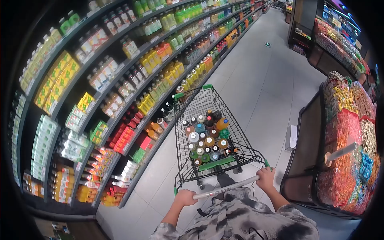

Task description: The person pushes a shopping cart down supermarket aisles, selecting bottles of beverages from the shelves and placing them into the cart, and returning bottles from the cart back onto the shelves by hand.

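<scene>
My left hand [185,197] wraps round the left end of the pale handlebar [226,188] of a shopping cart. Round the bar's right end my right hand [265,178] is closed too, close to a green corner piece. The cart [230,105] is dark wire mesh with green plastic trim. Several drink bottles [209,141] stand upright in its basket, packed toward the near end, their caps facing up. An orange bottle with a blue cap [222,123] is at the right of the group. Both palms are hidden.
Long curved shelves [132,64] full of bottled and boxed drinks line the left side. On the right stand dark bins [303,148] heaped with wrapped sweets [347,132]. A white box [291,138] is on the tiled floor [256,92] beside a bin. The aisle runs ahead.
</scene>
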